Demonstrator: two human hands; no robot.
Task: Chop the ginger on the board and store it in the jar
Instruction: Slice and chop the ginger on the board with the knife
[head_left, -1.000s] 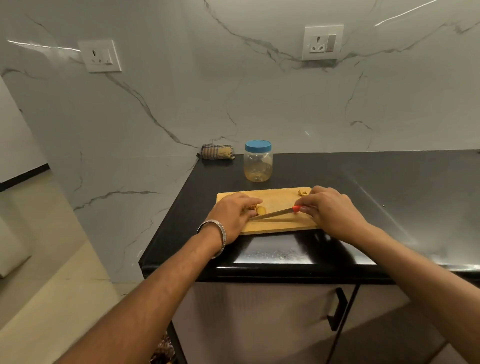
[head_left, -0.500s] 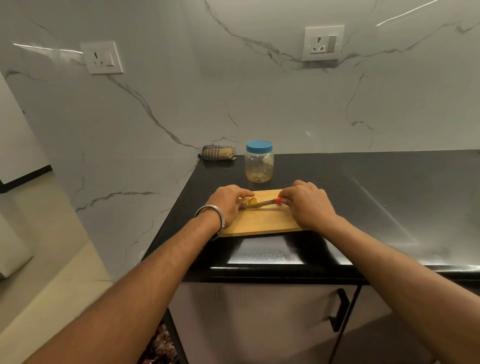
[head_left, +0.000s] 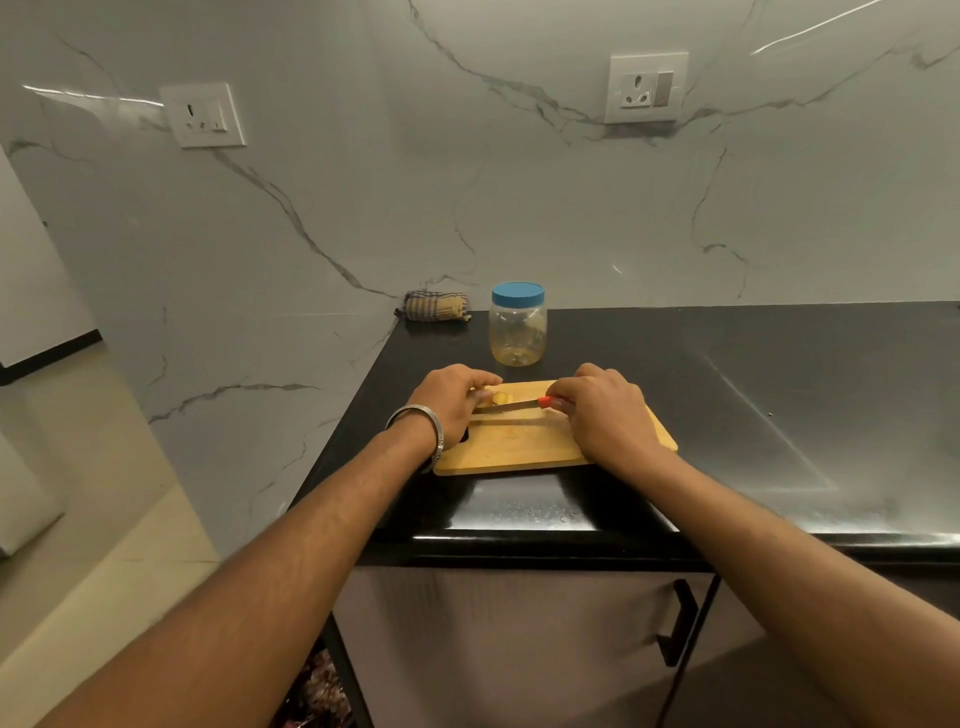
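Note:
A wooden cutting board (head_left: 519, 452) lies on the black counter near its front edge. My left hand (head_left: 452, 402) curls over a small yellow piece of ginger (head_left: 500, 398) at the board's far left and holds it down. A knife (head_left: 511, 405) with a red handle is gripped in my right hand (head_left: 602, 410); its blade lies across the board right beside the ginger. Behind the board stands a clear plastic jar (head_left: 518, 330) with its blue lid on and a few bits at its bottom.
A folded checked cloth (head_left: 435, 305) lies in the counter's back left corner against the marble wall. The black counter (head_left: 753, 415) stretches away to the right. Its left edge drops off just beside the board. A cabinet handle (head_left: 675, 621) shows below.
The view has shifted and both hands sit a little further left on the board. The knife blade still lies against the ginger under my left fingers.

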